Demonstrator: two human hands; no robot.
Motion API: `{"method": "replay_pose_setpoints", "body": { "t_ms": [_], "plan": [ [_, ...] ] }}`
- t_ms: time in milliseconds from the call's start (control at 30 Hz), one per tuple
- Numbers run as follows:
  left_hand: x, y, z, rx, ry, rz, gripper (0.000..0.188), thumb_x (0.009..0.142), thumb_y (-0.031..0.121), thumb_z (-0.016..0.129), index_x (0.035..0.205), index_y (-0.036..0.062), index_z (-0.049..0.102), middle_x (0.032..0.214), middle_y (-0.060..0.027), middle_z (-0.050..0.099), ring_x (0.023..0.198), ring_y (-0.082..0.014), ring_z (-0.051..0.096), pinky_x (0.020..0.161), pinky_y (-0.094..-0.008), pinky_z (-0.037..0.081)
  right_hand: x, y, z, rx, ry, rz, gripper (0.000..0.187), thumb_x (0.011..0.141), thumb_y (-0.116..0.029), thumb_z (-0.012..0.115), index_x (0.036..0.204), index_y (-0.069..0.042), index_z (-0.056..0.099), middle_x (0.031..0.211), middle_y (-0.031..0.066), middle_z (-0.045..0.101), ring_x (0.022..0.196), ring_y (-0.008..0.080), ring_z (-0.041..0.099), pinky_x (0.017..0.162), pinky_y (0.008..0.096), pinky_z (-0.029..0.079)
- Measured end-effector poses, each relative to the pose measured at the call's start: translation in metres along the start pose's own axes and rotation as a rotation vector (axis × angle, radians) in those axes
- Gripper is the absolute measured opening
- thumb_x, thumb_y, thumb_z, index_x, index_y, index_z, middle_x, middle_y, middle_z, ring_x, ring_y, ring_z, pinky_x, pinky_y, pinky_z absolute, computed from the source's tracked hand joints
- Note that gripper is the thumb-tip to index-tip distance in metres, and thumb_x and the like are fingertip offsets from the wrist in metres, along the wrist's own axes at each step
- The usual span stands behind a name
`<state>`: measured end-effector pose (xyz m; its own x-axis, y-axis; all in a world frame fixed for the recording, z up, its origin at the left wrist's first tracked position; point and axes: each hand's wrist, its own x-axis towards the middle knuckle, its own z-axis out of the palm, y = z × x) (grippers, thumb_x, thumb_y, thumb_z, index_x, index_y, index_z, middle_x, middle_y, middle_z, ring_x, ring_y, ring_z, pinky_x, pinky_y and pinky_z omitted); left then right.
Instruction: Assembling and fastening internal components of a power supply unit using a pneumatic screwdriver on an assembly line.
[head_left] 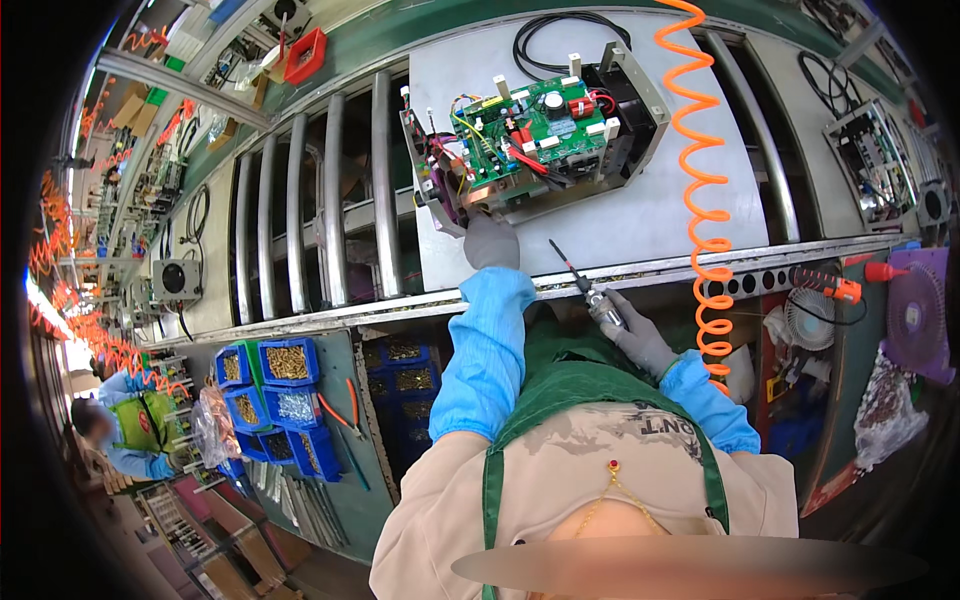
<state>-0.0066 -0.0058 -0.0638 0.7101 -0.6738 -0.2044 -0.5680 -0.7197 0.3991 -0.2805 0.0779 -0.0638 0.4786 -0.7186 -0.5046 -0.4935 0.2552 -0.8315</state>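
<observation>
An open electronic unit (540,130) with a green circuit board, coloured wires and a black fan at its right end lies on a pale board (700,170). My left hand (492,242), in a grey glove, reaches to the unit's near left corner. Its fingers are closed against the metal there; what they pinch is too small to make out. My right hand (640,338), also gloved, is wrapped around a power screwdriver (603,306) in front of the conveyor edge. The screwdriver's long bit points up and left, apart from the unit.
An orange coiled hose (697,160) hangs right of the unit. Metal rollers (334,200) run to the left. Blue bins (288,362) of screws and orange-handled pliers (340,410) sit on the left side table. Another unit (870,160) stands far right; a co-worker (140,425) is far left.
</observation>
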Motion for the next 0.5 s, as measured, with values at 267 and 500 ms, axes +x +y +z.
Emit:
{"method": "replay_pose_setpoints", "body": {
  "t_ms": [267, 500],
  "plan": [
    [-0.003, -0.032, 0.021, -0.173, -0.095, 0.013, 0.03, 0.084, 0.029, 0.057, 0.098, 0.0023, 0.062, 0.093, -0.0203, 0.065, 0.085, -0.0381, 0.063, 0.075, -0.0466, 0.05, 0.02, 0.004, 0.006, 0.214, -0.11, 0.025, 0.062, 0.088, -0.037, 0.056, 0.143, -0.019, 0.033, 0.106, 0.0126, 0.059, 0.082, 0.0196, 0.058, 0.073, 0.0298, 0.047],
    [-0.068, -0.131, -0.05, -0.58, 0.318, 0.173, 0.017, 0.082, 0.02, 0.064, 0.088, 0.0048, 0.067, 0.089, -0.0154, 0.065, 0.083, -0.0301, 0.064, 0.075, -0.0364, 0.051, -0.001, -0.048, -0.01, 0.422, -0.305, 0.338, 0.052, 0.083, -0.048, 0.054, 0.127, -0.021, 0.047, 0.067, 0.004, 0.049, 0.048, 0.0129, 0.048, 0.044, 0.0251, 0.043]
  ]
}}
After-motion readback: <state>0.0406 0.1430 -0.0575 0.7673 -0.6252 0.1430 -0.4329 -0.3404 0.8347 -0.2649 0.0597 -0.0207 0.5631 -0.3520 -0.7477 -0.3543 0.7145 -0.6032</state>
